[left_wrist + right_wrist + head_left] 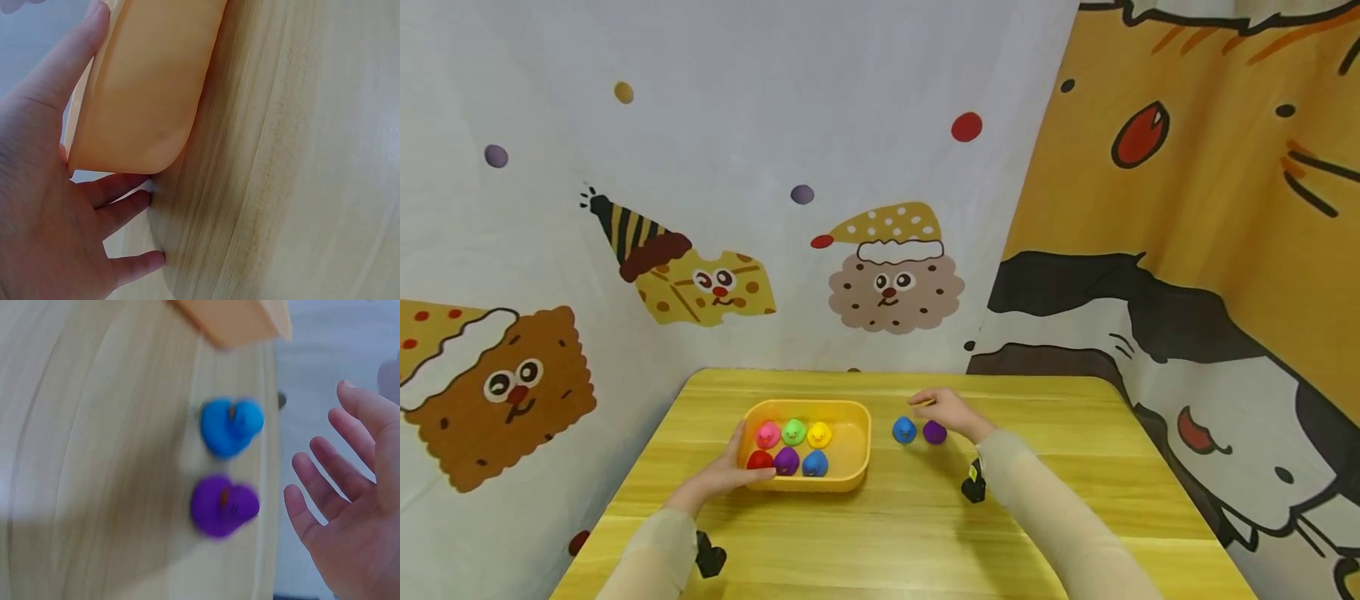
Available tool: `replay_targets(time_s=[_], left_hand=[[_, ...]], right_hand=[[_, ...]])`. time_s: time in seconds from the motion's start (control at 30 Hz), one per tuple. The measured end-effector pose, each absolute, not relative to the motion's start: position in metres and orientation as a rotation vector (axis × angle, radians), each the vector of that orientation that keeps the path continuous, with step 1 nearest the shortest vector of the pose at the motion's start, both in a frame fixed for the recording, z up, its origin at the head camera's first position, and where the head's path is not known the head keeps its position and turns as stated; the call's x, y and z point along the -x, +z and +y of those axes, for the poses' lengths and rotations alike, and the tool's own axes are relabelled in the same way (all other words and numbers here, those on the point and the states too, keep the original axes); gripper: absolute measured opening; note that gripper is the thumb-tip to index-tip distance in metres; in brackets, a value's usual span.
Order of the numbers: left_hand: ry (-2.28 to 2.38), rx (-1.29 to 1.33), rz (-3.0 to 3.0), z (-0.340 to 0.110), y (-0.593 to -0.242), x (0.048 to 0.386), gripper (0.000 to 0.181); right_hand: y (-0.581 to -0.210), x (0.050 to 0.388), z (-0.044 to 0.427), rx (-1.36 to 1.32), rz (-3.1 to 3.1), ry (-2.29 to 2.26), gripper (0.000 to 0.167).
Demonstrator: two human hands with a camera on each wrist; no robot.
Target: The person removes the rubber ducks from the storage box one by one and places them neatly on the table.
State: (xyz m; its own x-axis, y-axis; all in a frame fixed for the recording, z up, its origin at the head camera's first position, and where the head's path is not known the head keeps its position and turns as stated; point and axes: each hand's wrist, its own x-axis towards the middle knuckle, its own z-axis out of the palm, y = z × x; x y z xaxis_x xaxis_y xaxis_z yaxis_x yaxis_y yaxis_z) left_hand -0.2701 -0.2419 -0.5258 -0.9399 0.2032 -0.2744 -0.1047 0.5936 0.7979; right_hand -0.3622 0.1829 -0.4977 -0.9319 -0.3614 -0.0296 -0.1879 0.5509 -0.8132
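Observation:
My left hand (722, 477) grips the left end of a yellow plastic tray (850, 442), its thumb along the front rim and the other fingers around the left side. Inside the tray, a pink duck (768, 434), a green duck (793, 432) and a yellow duck (819, 435) form the back row. In front of them sit a red duck (760, 461), a purple duck (786, 462) and a blue duck (815, 463). Right of the tray, another blue duck (228, 428) and another purple duck (222, 506) stand on the table. Above these two, my right hand (951, 410) hovers, holding nothing.
The wooden table (820, 542) ends at a back edge against a white printed curtain (737, 125). A second curtain (1150, 208) with a large orange figure hangs along the right side. Each wrist carries a small black device (974, 483).

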Motion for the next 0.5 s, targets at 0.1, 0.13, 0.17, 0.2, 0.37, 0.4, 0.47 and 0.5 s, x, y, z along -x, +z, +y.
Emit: replay_targets(time_s=[0.1,0.13,0.17,0.2,0.37,0.4,0.47,0.5], left_hand=[[1.277,-0.081,2.485,-0.243,-0.526,0.270,0.124],[1.280,-0.084,2.484,-0.243,-0.527,0.271,0.124],[1.282,-0.085,2.483,-0.243,-0.528,0.271,0.124],[1.280,-0.079,2.481,-0.243,-0.528,0.271,0.125],[1.297,-0.044,2.466,-0.245,-0.532,0.273,0.126],[1.298,-0.040,2.464,-0.245,-0.531,0.273,0.125],[1.308,-0.032,2.463,-0.245,-0.532,0.272,0.124],[1.307,-0.033,2.465,-0.244,-0.531,0.271,0.124]], right_hand=[[-0.491,0.358,0.163,0.512,2.573,-1.357,0.025],[-0.489,0.357,0.156,0.517,2.570,-1.355,0.025],[-0.488,0.356,0.149,0.526,2.568,-1.352,0.026],[-0.486,0.355,0.142,0.539,2.556,-1.355,0.028],[-0.488,0.352,0.110,0.593,2.465,-1.369,0.034],[-0.489,0.351,0.104,0.602,2.446,-1.377,0.034],[-0.491,0.349,0.092,0.614,2.421,-1.386,0.031],[-0.492,0.348,0.086,0.622,2.407,-1.395,0.030]])
